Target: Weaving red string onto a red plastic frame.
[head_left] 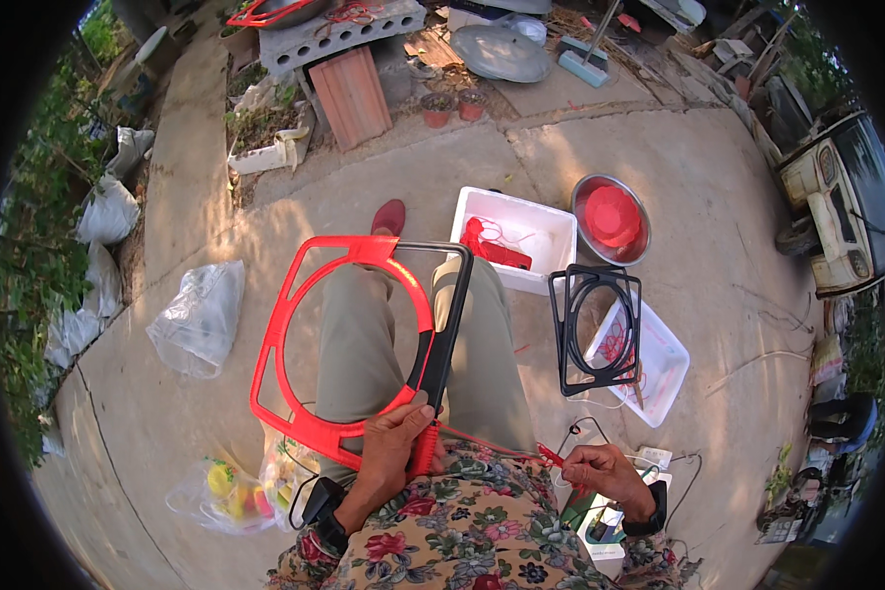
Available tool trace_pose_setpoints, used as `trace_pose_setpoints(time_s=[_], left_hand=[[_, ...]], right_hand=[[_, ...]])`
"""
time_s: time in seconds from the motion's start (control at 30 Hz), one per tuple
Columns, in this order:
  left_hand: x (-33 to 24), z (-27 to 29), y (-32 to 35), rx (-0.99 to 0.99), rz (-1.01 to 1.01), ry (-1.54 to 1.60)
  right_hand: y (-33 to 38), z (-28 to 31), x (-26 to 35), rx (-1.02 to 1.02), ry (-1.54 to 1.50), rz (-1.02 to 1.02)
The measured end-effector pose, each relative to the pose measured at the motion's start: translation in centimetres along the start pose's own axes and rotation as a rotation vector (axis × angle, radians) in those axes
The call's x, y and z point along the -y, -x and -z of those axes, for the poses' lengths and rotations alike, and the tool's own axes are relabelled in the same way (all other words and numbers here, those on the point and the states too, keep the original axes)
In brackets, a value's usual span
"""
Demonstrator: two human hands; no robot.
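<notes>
My left hand [393,447] is closed on the lower right corner of a square frame with a ring inside [326,429], held tilted over my lap. Red wrapping covers most of it; its right bar and a piece of the ring show bare black. From that corner a thin red cord [482,436] runs right to my right hand [605,472]. Those fingers pinch a small red bundle of cord [551,456], whose exact shape is partly hidden by the hand. Right of my knees, a similar bare black frame [564,339] leans on a white foam box [667,379] with red cord inside.
Ahead stand another white foam box [467,221] with red material and a metal basin [642,254] holding a red piece. Plastic bags [202,320] lie at left. A green-and-white box [605,560] sits by my right wrist. A vehicle [831,216] is far right.
</notes>
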State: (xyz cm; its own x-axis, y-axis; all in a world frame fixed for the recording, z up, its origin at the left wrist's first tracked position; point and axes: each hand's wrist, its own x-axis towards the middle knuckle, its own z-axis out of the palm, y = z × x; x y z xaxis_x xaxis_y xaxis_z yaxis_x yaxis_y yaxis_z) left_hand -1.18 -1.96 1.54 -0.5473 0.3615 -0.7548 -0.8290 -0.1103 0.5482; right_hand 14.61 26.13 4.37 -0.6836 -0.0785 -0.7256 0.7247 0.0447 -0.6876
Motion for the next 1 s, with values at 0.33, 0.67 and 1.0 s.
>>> trace_pose_setpoints(time_s=[0.33,0.67,1.0], left_hand=[[0.8,0.3,-0.5,-0.027,-0.031,-0.001],[1.1,-0.1,-0.5,-0.034,-0.014,-0.004],[2.5,0.2,0.5,0.001,-0.728,-0.616]], right_hand=[[1.3,-0.7,0.5,0.077,-0.445,0.325],[3.3,-3.7,6.7,0.146,-0.307,0.441],[3.2,-1.6,9.2,0.102,0.076,0.436]])
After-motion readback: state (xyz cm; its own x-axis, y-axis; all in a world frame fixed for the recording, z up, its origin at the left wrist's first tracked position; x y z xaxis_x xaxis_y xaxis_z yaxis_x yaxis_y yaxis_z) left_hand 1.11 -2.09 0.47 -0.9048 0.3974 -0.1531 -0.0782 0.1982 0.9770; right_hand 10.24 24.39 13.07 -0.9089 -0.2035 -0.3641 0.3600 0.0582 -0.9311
